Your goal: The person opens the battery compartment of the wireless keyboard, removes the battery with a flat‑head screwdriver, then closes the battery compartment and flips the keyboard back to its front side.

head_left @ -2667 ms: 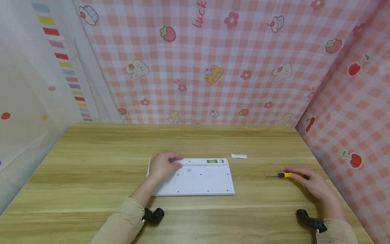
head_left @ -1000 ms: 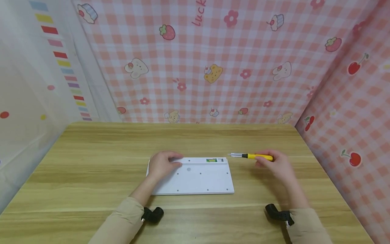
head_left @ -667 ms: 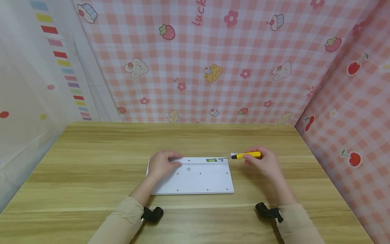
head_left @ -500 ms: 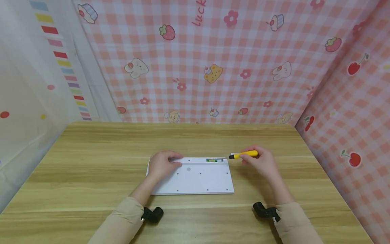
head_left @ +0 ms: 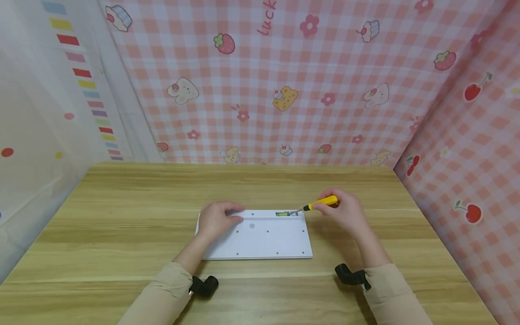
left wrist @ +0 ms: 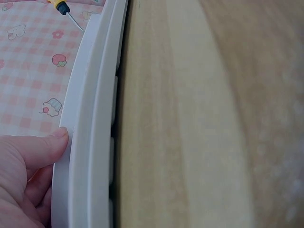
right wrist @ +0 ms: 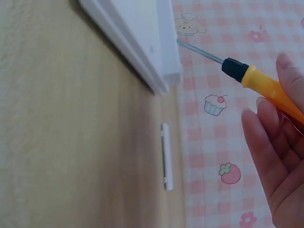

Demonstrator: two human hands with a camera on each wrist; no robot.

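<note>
A white keyboard (head_left: 260,239) lies face down on the wooden table, with key edges showing beneath it in the left wrist view. My left hand (head_left: 217,221) grips its raised far bar near the left end, thumb on the near side. At the bar's right end an uncovered battery slot shows a green and yellow battery (head_left: 282,214). My right hand (head_left: 343,211) pinches the yellow handle of a screwdriver (head_left: 322,202). The metal shaft slants down leftward, its tip right at the battery's right end. In the right wrist view, the tip is hidden behind the bar.
A slim white battery cover (right wrist: 166,156) lies on the table just right of the keyboard; the right hand hides it in the head view. Pink checked cloth (head_left: 260,90) hangs behind the table (head_left: 122,216) and along its right side.
My right hand has brought the screwdriver left from the table's right side to the battery slot, and its handle has tilted upward. The left hand and keyboard have stayed in place.
</note>
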